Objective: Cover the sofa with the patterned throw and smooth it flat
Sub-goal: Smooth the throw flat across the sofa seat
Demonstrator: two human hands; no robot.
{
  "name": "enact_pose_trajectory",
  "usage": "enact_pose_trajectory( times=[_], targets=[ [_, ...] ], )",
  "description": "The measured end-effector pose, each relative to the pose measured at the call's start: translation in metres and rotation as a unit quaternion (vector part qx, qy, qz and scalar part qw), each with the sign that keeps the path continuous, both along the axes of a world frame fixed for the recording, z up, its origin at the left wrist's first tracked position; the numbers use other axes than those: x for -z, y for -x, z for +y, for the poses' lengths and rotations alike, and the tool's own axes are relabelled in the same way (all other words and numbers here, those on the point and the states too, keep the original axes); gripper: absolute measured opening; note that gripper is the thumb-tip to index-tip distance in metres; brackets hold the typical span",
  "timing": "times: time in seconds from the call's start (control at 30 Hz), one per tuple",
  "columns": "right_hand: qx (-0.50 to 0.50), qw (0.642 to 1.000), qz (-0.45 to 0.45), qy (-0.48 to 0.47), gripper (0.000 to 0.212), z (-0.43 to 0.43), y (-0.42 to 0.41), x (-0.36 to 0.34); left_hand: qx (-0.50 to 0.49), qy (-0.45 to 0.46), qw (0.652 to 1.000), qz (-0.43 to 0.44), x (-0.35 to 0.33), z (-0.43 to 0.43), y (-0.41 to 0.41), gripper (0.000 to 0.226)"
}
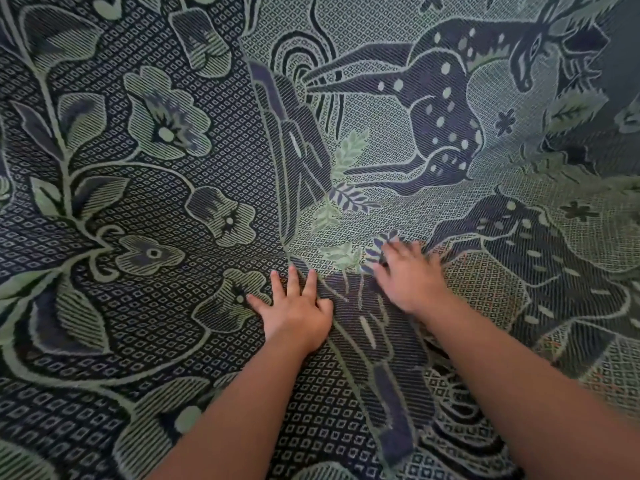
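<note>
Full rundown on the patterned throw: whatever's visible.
The woven navy and pale green patterned throw fills the whole view, hiding whatever lies beneath. Flowers and leaves cover its darker left side; spotted deer its lighter right side. A raised crease runs from top centre down toward the hands, with ripples at right. The left hand and the blurred right hand press flat on it, fingers spread.

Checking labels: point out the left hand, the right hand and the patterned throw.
left hand (296,311), head view, back of the hand.
right hand (412,282), head view, back of the hand, blurred.
patterned throw (166,129), head view, a woven flower, upper left.
</note>
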State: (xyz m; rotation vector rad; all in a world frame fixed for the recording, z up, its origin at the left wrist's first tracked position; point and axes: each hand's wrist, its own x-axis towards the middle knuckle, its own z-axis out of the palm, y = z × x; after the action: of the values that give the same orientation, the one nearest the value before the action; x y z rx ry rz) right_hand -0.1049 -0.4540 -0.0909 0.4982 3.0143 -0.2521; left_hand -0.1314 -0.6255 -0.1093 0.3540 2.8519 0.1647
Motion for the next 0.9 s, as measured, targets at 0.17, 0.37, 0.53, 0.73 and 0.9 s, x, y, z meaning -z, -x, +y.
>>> enact_pose_trajectory(
  times=[0.17, 0.37, 0.53, 0.73, 0.9],
  targets=[
    [-0.125, 0.986, 0.021, 0.106, 0.047, -0.078, 0.034, 0.006, -0.006, -0.008, 1.000, 0.019, 0.007, -0.001, 0.004, 0.056],
    [-0.085, 0.994, -0.021, 0.064, 0.059, -0.045, 0.041, 0.024, -0.012, -0.031, 0.999, 0.034, 0.006, -0.001, 0.003, 0.057],
    [-0.008, 0.998, -0.041, 0.050, 0.070, 0.001, 0.021, 0.028, -0.012, -0.037, 0.999, 0.031, 0.005, -0.002, 0.003, 0.057],
    [0.060, 0.995, -0.077, -0.017, 0.070, 0.044, -0.005, 0.026, -0.013, -0.037, 0.999, 0.022, 0.005, -0.002, 0.003, 0.058],
    [0.074, 0.996, -0.034, -0.020, 0.065, 0.035, -0.011, 0.020, -0.015, -0.035, 0.999, 0.025, 0.004, -0.002, 0.001, 0.058]
  ],
)
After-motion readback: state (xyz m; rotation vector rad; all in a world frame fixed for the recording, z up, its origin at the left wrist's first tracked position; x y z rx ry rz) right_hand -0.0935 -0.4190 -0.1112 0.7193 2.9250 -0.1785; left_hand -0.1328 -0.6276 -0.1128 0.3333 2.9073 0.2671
